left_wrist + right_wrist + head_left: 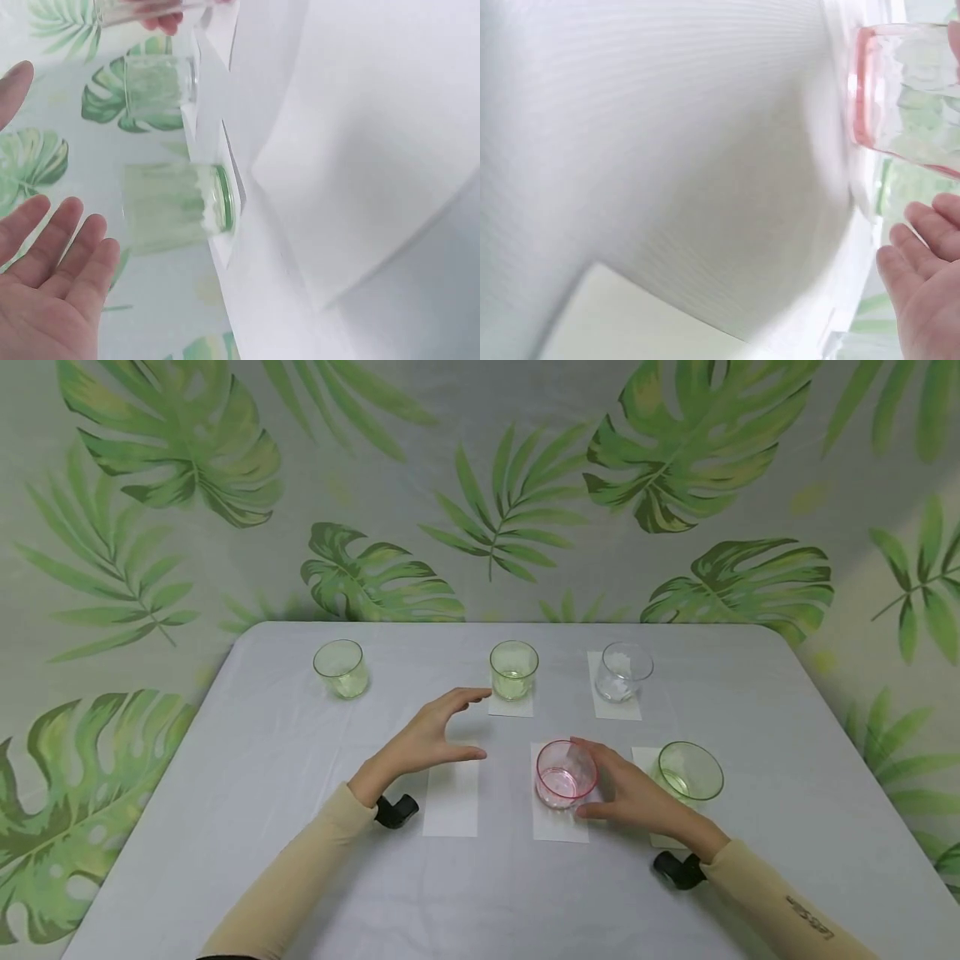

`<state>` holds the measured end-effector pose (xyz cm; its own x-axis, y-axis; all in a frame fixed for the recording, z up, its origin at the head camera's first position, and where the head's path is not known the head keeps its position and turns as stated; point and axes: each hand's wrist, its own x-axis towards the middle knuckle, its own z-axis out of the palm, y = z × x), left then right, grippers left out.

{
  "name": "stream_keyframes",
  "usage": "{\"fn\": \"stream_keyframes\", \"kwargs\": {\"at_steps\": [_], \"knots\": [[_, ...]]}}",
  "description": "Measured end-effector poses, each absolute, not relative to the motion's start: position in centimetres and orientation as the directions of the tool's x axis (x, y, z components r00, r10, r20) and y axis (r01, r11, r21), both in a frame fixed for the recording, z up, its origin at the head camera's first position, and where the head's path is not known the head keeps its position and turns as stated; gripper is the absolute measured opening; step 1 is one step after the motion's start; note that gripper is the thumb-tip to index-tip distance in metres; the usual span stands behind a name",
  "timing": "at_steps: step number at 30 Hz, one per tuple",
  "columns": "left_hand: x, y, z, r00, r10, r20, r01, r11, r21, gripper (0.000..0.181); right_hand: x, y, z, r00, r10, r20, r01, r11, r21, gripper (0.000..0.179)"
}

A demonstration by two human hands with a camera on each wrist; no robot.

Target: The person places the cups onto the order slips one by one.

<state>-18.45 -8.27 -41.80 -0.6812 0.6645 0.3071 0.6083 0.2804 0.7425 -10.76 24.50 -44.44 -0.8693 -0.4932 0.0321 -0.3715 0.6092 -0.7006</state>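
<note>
A pink-rimmed glass (558, 787) stands upright on a white paper slip (561, 832) in the front middle. Close at its right side is my right hand (633, 789), thumb and fingers spread; the right wrist view shows straight fingers (922, 232) beside the glass, and whether they touch it is unclear. My left hand (420, 739) hovers with fingers and thumb apart, holding nothing, above a bare paper slip (452, 806). Its fingertips come near a green-tinted glass (514, 672) at the back middle, which the left wrist view shows apart from the fingers.
Another green glass (341, 670) stands directly on the white cloth at the back left. A clear glass (621, 675) is on a slip at the back right. Right of my right hand stands a green-rimmed glass (690, 772) on a slip. Leaf-patterned fabric (502, 518) hangs behind the table.
</note>
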Motion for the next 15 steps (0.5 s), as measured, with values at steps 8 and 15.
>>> {"fn": "stream_keyframes", "kwargs": {"at_steps": [8,15], "knots": [[-18.5,-11.0,-41.7,-0.741,0.611,0.277,0.559,0.333,0.759,0.077,-10.4,24.2,-42.8,-0.873,-0.487,0.013,-0.341,0.592,-0.73,0.096],[-18.7,-13.5,-41.4,-0.781,0.558,0.279,0.542,0.386,0.746,0.077,-10.5,23.4,-41.4,-0.868,-0.495,0.04,-0.365,0.582,-0.727,0.095]]}}
